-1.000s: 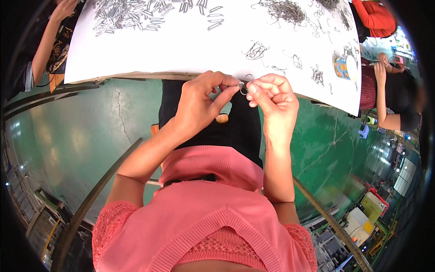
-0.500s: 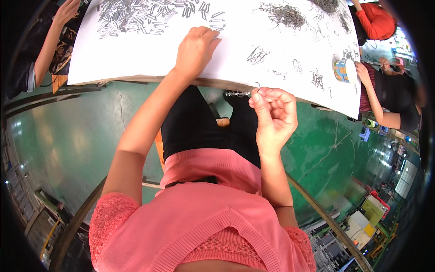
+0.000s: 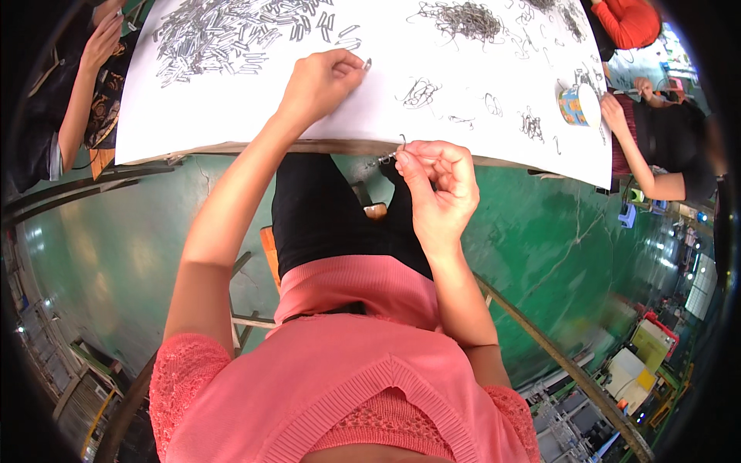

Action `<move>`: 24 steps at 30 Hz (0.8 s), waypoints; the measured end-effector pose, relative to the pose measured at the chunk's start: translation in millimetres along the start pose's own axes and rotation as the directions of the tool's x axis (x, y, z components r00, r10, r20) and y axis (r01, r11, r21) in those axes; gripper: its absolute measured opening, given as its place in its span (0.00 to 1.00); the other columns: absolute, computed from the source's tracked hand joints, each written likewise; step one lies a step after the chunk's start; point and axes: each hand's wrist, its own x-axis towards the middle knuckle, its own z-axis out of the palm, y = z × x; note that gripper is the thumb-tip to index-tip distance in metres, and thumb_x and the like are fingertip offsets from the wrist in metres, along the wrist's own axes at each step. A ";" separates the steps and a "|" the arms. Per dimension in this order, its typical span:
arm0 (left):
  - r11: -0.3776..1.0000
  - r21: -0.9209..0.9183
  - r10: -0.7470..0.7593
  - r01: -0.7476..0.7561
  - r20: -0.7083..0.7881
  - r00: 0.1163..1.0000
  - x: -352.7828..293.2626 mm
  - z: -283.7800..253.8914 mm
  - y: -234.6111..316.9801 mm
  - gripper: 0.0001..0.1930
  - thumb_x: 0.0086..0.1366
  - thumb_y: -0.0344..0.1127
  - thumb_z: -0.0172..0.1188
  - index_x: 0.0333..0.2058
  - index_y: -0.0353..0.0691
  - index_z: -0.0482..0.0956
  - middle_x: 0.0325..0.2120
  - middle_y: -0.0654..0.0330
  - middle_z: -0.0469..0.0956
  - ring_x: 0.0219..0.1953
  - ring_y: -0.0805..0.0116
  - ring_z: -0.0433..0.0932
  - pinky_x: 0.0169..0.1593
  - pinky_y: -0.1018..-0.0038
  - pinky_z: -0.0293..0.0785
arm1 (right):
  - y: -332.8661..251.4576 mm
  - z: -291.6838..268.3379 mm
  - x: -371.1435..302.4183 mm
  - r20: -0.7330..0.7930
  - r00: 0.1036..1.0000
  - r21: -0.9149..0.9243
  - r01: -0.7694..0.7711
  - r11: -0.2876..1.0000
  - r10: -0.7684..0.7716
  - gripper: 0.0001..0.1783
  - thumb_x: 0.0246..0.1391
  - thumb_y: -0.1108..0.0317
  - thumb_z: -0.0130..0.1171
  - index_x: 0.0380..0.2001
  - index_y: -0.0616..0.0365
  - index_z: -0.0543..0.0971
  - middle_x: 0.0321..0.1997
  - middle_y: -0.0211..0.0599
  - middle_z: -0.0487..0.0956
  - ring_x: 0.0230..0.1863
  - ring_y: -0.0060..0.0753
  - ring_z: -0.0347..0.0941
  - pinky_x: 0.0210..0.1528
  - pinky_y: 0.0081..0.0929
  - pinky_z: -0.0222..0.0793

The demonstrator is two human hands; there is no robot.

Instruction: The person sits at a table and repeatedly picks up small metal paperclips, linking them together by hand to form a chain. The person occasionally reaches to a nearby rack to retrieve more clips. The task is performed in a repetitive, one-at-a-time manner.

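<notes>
My left hand point(image 3: 320, 86) is over the white tabletop, thumb and fingertips closed on a small grey metal link point(image 3: 367, 65). Beyond it lies a large heap of similar narrow, elongated metal links point(image 3: 220, 38), with a few strays at its right edge. At the table's near edge, my right hand point(image 3: 441, 179) is closed in a pinch on a thin dark wire hook point(image 3: 402, 142), whose curved end sticks up above the fingertips. A short shiny metal strand point(image 3: 385, 160) shows beside those fingertips; whether it joins the hook I cannot tell.
A heap of dark wire hooks point(image 3: 467, 21) sits at the far middle, with smaller clusters point(image 3: 421, 93) nearer. At right stands a patterned paper cup point(image 3: 574, 106). Co-workers' hands point(image 3: 615, 116) show at the right, and another person's hand point(image 3: 103, 42) at the far left.
My left hand has drawn back slightly left from the stray links, and a link now shows in its fingertips. My right hand has moved left with the wire hook, closer to the left hand.
</notes>
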 end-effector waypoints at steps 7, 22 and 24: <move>0.700 -0.696 -0.043 0.161 0.185 0.982 -69.7 -4.0 37.2 0.07 0.61 0.29 0.59 0.36 0.31 0.78 0.31 0.61 0.79 0.34 0.75 0.76 0.43 0.77 0.73 | 3.1 4.2 1.4 0.012 0.999 -0.039 0.036 0.999 -0.036 0.10 0.48 0.82 0.60 0.33 0.64 0.71 0.32 0.38 0.79 0.32 0.22 0.77 0.33 0.17 0.74; 0.865 -0.445 0.210 -0.233 -0.101 0.972 -88.7 -3.4 33.6 0.05 0.52 0.25 0.65 0.30 0.35 0.81 0.37 0.58 0.74 0.44 0.68 0.73 0.49 0.73 0.68 | 34.8 -29.7 81.4 -0.031 0.993 -0.512 -0.112 0.852 0.113 0.12 0.56 0.61 0.55 0.34 0.60 0.78 0.34 0.36 0.80 0.34 0.30 0.75 0.37 0.28 0.68; 0.854 -0.447 0.245 -0.266 -0.106 0.964 -87.6 3.9 29.4 0.05 0.51 0.25 0.65 0.30 0.36 0.81 0.37 0.59 0.75 0.43 0.68 0.73 0.48 0.73 0.68 | 77.3 -56.8 133.7 -0.002 0.996 -0.725 -0.066 0.685 0.094 0.13 0.54 0.59 0.57 0.33 0.58 0.79 0.35 0.36 0.80 0.35 0.34 0.76 0.38 0.30 0.69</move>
